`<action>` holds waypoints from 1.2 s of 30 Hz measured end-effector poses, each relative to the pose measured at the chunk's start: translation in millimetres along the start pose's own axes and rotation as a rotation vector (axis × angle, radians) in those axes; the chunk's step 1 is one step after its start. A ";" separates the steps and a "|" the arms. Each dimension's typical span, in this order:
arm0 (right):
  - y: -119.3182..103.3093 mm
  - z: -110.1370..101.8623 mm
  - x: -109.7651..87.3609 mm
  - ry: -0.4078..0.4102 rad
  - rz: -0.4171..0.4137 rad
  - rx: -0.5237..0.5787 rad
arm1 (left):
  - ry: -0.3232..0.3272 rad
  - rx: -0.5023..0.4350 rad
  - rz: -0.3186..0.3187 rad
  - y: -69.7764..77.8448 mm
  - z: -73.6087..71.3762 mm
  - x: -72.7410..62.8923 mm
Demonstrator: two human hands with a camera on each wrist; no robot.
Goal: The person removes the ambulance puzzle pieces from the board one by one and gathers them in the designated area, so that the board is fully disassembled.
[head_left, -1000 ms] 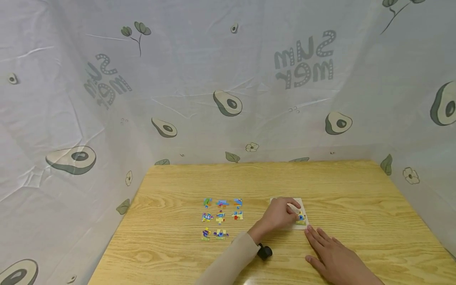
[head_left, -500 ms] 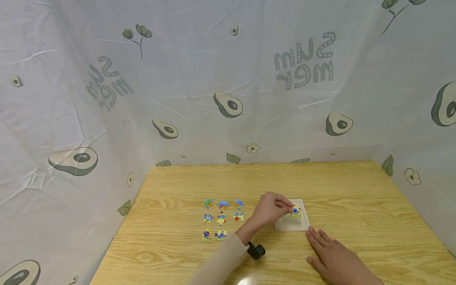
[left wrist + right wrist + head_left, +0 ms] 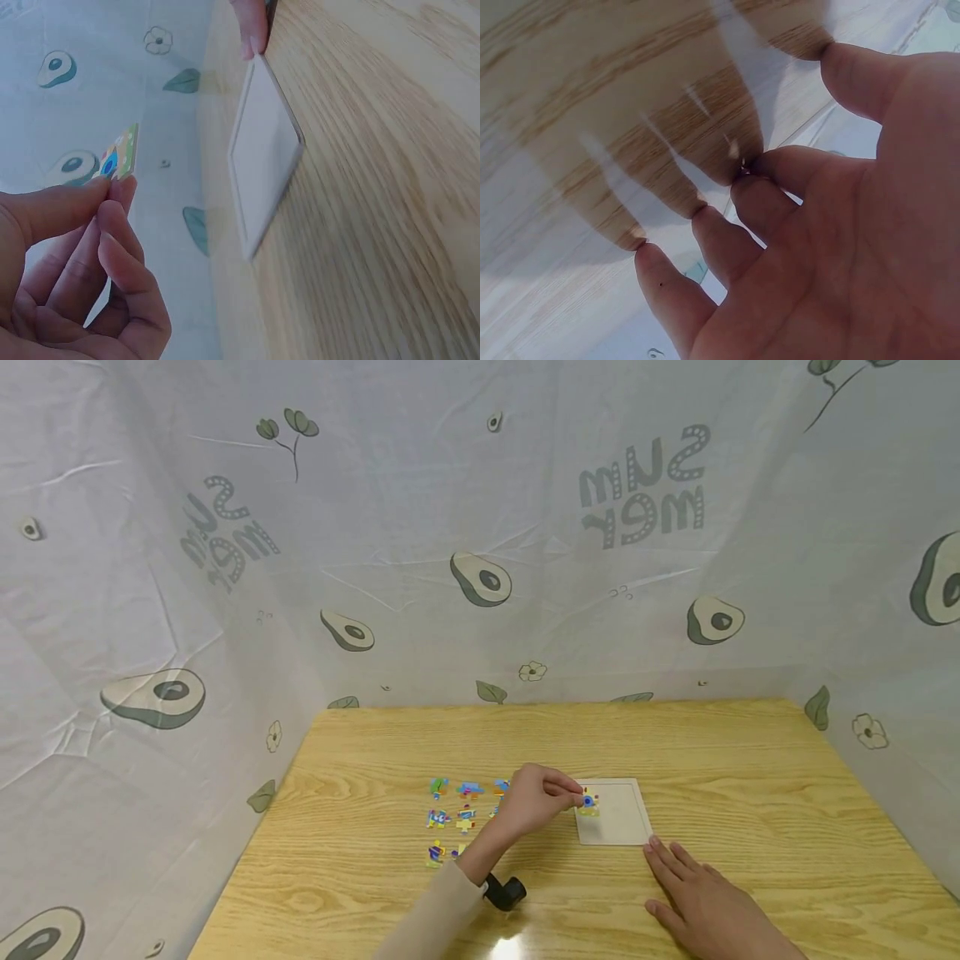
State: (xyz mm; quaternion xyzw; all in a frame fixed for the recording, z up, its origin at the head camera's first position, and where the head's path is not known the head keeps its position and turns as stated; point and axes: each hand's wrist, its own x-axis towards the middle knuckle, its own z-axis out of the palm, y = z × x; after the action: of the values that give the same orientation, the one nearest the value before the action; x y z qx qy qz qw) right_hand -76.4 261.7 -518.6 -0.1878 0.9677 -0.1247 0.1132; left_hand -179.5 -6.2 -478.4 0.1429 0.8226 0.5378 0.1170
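My left hand (image 3: 542, 797) pinches a colourful jigsaw puzzle piece (image 3: 588, 802) between thumb and fingers, raised near the left edge of a pale square puzzle tray (image 3: 618, 818). In the left wrist view the puzzle piece (image 3: 120, 156) is tilted at the fingertips, well apart from the tray (image 3: 262, 146). My right hand (image 3: 697, 897) lies with straight fingers on the table, its fingertips at the tray's near right corner. The right wrist view shows the fingertips of the right hand (image 3: 802, 217) touching the table's surface.
Several loose puzzle pieces (image 3: 467, 818) lie in rows to the left, some partly hidden by my left forearm. A wooden table (image 3: 360, 893) carries everything. Behind it hangs a pale curtain (image 3: 420, 510) with avocado prints. A black wrist camera (image 3: 505, 893) sits on the left wrist.
My left hand has lifted the puzzle piece from the tray's right side and carried it left to the tray's left edge. The right hand has stayed still.
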 end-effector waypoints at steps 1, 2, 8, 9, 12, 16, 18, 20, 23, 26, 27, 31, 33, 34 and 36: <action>-0.1 -0.2 0.2 -0.002 -0.001 0.000 | -0.001 -0.002 0.000 -1.4 -3.2 -2.5; -0.1 -0.1 0.3 -0.004 0.002 0.003 | -0.001 0.002 -0.001 -3.2 -6.3 -4.9; -0.4 0.0 -1.5 0.003 0.000 0.000 | 0.008 0.029 -0.013 -15.0 -24.5 -17.9; -0.5 -0.2 -1.8 0.005 -0.005 0.000 | 0.011 0.030 -0.017 -17.2 -27.5 -20.1; -0.7 -0.1 -2.3 0.004 -0.004 0.006 | 0.014 0.040 -0.020 -23.9 -36.2 -26.7; -1.2 0.1 -2.4 0.012 -0.008 0.000 | 0.015 0.066 -0.028 -33.2 -47.3 -35.9; -1.2 0.1 -2.2 0.017 -0.009 -0.007 | 0.015 0.090 -0.038 -37.6 -52.5 -40.8; -1.2 0.0 -2.0 0.020 -0.012 -0.010 | 0.017 0.115 -0.055 -41.5 -57.0 -46.2; -1.4 -0.1 -2.5 0.026 -0.015 -0.021 | 0.019 0.135 -0.073 -47.3 -61.8 -53.9; -1.8 -0.3 -3.3 0.038 -0.016 -0.036 | 0.017 0.136 -0.085 -51.8 -63.7 -59.6; -2.0 -0.3 -3.6 0.042 -0.016 -0.040 | 0.017 0.139 -0.083 -53.1 -63.9 -60.9; -2.9 -0.1 -3.9 0.047 -0.016 -0.046 | 0.019 0.150 -0.086 -56.9 -63.5 -64.1; -3.1 0.3 -3.7 0.046 -0.018 -0.047 | 0.024 0.155 -0.085 -58.1 -63.2 -65.0; -3.2 0.5 -3.4 0.046 -0.017 -0.047 | 0.025 0.156 -0.089 -58.7 -63.1 -65.3; -3.1 1.1 -3.2 0.044 -0.017 -0.047 | 0.026 0.165 -0.095 -59.9 -62.8 -65.8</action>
State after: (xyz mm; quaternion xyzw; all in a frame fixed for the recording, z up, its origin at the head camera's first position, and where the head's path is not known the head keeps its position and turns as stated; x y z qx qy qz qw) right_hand -72.2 259.9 -518.2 -0.1956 0.9710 -0.1070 0.0863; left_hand -146.5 -106.2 -506.2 0.1060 0.8715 0.4637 0.1192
